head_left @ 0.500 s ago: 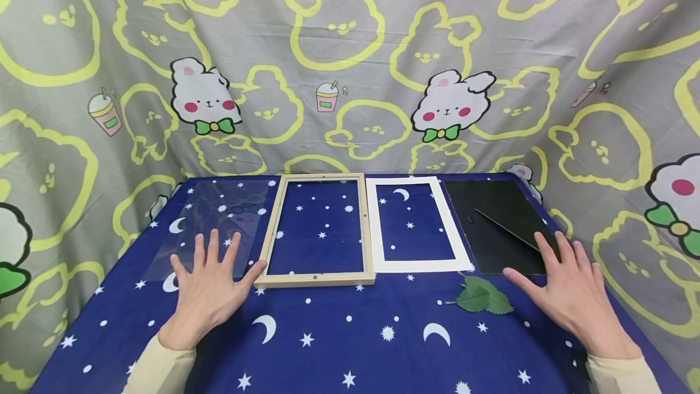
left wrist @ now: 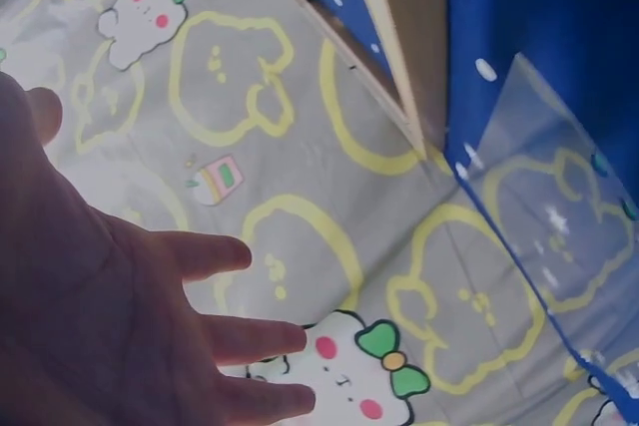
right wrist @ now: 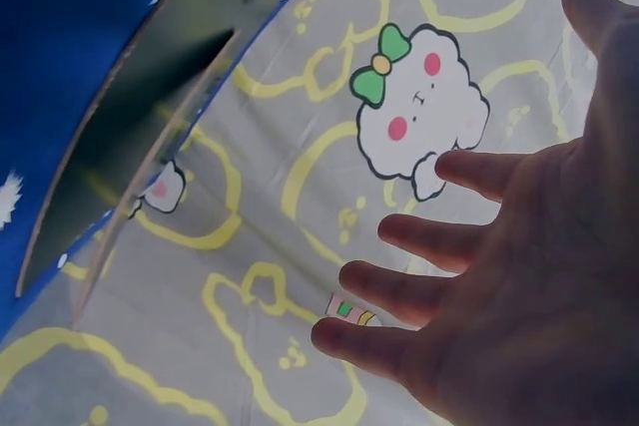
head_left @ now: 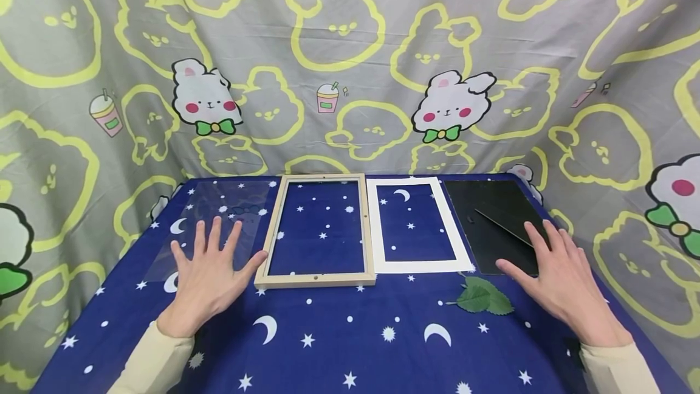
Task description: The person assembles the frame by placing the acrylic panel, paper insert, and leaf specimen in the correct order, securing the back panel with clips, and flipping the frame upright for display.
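My left hand (head_left: 210, 281), fingers spread and straight, holds nothing. In the head view it overlaps the near part of a clear plastic sheet (head_left: 219, 199), its thumb close to the lower left corner of a light wooden picture frame (head_left: 314, 282). On the right, my right hand (head_left: 569, 290) is also spread and holds nothing. It overlaps the near right corner of a black backing board (head_left: 465, 196), which has a thin flap (head_left: 505, 231) tilted up. Both wrist views show palms and fingers apart from the sheet (left wrist: 549, 187) and the board (right wrist: 110, 137).
Between the frame and the board lies a white mat border (head_left: 415, 267) with a rectangular opening. Green leaves (head_left: 483, 297) lie in front of it. A dark blue cloth (head_left: 350, 345) with stars and moons covers the table, and a patterned curtain (head_left: 350, 29) hangs behind.
My left fingers have risen slightly in the head view. The right hand has shifted a little left and up. Frame, mat, sheet, board and leaves stay where they were.
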A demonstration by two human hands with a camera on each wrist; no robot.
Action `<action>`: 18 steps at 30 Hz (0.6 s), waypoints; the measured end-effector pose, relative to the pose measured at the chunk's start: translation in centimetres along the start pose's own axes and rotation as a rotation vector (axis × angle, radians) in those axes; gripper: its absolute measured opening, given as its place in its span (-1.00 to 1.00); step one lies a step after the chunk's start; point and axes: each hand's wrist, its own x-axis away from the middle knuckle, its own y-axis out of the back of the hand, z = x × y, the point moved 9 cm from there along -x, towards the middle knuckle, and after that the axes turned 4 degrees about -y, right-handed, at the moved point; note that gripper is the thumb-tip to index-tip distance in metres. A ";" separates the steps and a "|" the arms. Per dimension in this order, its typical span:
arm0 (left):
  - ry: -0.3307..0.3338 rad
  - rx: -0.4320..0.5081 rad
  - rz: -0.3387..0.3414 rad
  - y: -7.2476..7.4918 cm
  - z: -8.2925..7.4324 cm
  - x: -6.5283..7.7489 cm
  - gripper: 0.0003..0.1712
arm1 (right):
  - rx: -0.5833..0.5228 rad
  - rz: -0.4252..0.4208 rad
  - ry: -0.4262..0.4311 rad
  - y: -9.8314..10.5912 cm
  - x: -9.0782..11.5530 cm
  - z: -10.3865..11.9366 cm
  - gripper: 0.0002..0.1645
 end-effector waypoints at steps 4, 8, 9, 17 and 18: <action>-0.013 -0.013 -0.019 1.0 -0.3 -0.6 0.13 | 0.003 0.020 0.012 0.0 -0.5 0.7 0.25; -0.023 -0.003 -0.030 2.0 -0.5 -1.2 0.12 | -0.008 0.036 0.032 0.1 -1.1 1.8 0.25; -0.024 0.002 -0.031 2.2 -0.5 -1.4 0.12 | -0.012 0.035 0.041 0.1 -1.3 2.0 0.25; -0.008 0.033 -0.038 3.3 0.5 -2.8 0.15 | 0.032 0.010 0.121 0.6 -2.8 4.5 0.20; -0.002 0.034 -0.036 3.3 0.8 -3.1 0.15 | 0.045 0.007 0.129 0.6 -3.0 4.9 0.20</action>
